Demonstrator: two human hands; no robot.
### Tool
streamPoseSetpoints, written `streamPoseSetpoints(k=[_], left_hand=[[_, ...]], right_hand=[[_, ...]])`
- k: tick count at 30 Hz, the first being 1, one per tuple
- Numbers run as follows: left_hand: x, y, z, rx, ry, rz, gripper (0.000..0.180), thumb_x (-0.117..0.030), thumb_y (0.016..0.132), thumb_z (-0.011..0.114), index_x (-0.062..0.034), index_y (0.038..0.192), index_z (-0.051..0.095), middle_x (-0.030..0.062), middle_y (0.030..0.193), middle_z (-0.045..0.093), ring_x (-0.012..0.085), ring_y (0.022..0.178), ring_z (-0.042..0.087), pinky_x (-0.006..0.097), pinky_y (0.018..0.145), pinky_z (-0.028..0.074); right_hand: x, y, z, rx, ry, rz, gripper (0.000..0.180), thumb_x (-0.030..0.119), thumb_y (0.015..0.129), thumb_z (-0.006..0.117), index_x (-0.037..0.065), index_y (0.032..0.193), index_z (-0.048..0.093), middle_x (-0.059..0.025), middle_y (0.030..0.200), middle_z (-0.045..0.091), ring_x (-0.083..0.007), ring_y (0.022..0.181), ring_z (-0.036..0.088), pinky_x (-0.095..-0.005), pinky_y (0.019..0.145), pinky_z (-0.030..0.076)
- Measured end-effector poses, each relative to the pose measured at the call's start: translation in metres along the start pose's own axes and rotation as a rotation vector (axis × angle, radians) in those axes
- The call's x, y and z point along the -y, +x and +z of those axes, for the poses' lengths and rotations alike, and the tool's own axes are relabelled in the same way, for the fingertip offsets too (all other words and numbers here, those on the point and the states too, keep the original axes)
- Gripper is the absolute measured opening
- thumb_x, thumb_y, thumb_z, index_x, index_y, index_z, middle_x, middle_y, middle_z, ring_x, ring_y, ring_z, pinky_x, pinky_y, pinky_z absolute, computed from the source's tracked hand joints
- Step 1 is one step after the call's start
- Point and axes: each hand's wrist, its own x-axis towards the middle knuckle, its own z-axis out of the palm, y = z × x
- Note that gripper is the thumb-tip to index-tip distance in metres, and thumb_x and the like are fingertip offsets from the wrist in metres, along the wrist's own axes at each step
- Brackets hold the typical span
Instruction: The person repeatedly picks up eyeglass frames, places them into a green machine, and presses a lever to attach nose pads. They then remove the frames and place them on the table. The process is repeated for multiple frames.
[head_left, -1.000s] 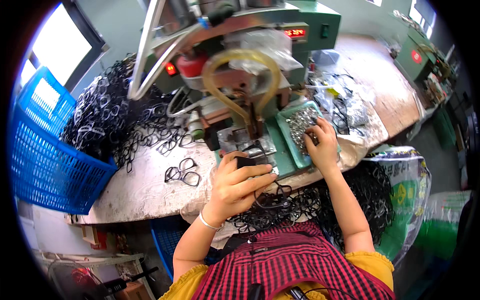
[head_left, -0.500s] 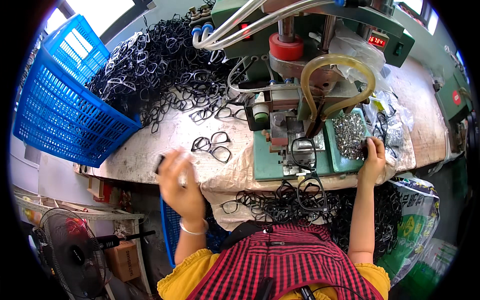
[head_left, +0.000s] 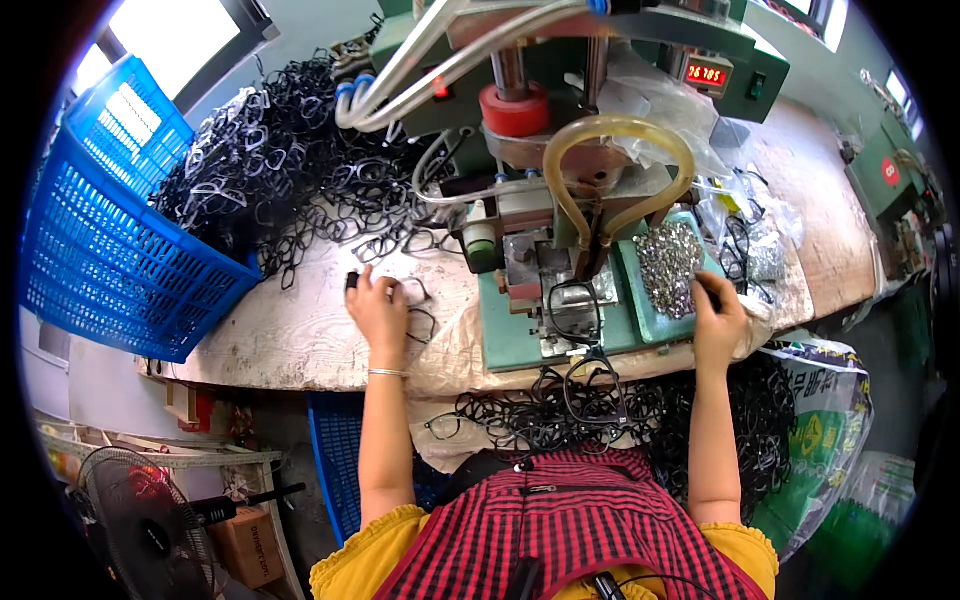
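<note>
My left hand (head_left: 380, 315), with a black cover on one fingertip, reaches over the table. Its fingers are bent but apart, at the black eyeglass frames (head_left: 422, 325) lying there and partly hiding them. At the right edge of a green tray (head_left: 628, 270) of small shiny metal parts (head_left: 668, 265), my right hand (head_left: 720, 325) has its fingers pinched together; whatever is between them is too small to make out. Between my hands, a black eyeglass frame (head_left: 592, 388) hangs at the front of the green press (head_left: 505, 350), with another frame part upright just above it.
A large heap of black eyeglass frames (head_left: 290, 150) fills the back left, beside a tipped blue basket (head_left: 130, 240). More frames (head_left: 520, 410) lie in front of me below the table edge. Clear plastic bags (head_left: 770, 250) lie right of the tray. A fan (head_left: 150, 530) stands at lower left.
My left hand has moved forward and down onto the table beside the loose eyeglass frames. My right hand stays at the tray's edge. The whole view has shifted slightly.
</note>
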Motion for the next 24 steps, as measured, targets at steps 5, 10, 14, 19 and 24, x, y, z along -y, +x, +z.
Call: streamPoseSetpoints(k=[5, 10, 14, 19, 24], left_hand=[[-0.022, 0.022, -0.061, -0.279, -0.157, 0.037, 0.007, -0.009, 0.093, 0.065, -0.0031, 0.096, 0.068, 0.0132, 0.094, 0.072, 0.0298, 0.08, 0.064, 0.037, 0.079, 0.049], [-0.056, 0.035, -0.069, -0.292, -0.569, -0.008, 0.011, -0.012, 0.096, 0.067, -0.0012, 0.098, 0.064, 0.0086, 0.075, 0.062, 0.0163, 0.063, 0.056, 0.028, 0.059, 0.045], [-0.076, 0.014, -0.056, -0.087, -0.857, -0.134, 0.01, -0.008, 0.096, 0.065, -0.0025, 0.09, 0.059, 0.0028, 0.074, 0.061, 0.009, 0.065, 0.054, 0.025, 0.06, 0.043], [-0.076, -0.04, -0.039, 0.127, -1.135, -0.342, 0.015, -0.009, 0.102, 0.059, 0.0038, 0.105, 0.066, 0.0058, 0.089, 0.068, 0.0116, 0.079, 0.066, 0.025, 0.068, 0.054], [-0.155, -0.003, -0.126, -0.104, -1.362, 0.15, 0.013, -0.001, 0.099, 0.059, 0.0088, 0.102, 0.067, 0.0171, 0.099, 0.07, 0.0218, 0.084, 0.071, 0.03, 0.073, 0.058]], right_hand=[[0.004, -0.015, -0.025, -0.017, -0.005, -0.059, 0.014, -0.002, 0.086, 0.071, -0.002, 0.099, 0.072, -0.0064, 0.096, 0.072, -0.0153, 0.09, 0.066, -0.0289, 0.084, 0.051], [0.091, -0.007, 0.027, 0.263, 0.267, -0.167, 0.014, -0.005, 0.083, 0.068, -0.002, 0.096, 0.072, -0.0083, 0.095, 0.072, -0.0176, 0.089, 0.066, -0.0297, 0.083, 0.051], [0.101, 0.0, 0.066, 0.294, 0.305, -0.213, 0.011, -0.001, 0.079, 0.071, -0.001, 0.09, 0.07, -0.0096, 0.091, 0.07, -0.0208, 0.086, 0.067, -0.0307, 0.081, 0.051], [0.105, -0.02, 0.074, 0.279, 0.526, -0.026, 0.026, 0.001, 0.083, 0.073, -0.001, 0.107, 0.064, -0.0046, 0.094, 0.068, -0.0127, 0.091, 0.063, -0.0262, 0.085, 0.049], [0.114, -0.018, 0.069, 0.401, 0.59, 0.07, 0.046, -0.002, 0.084, 0.071, -0.004, 0.126, 0.054, -0.0073, 0.101, 0.068, -0.0104, 0.094, 0.064, -0.0258, 0.089, 0.049]])
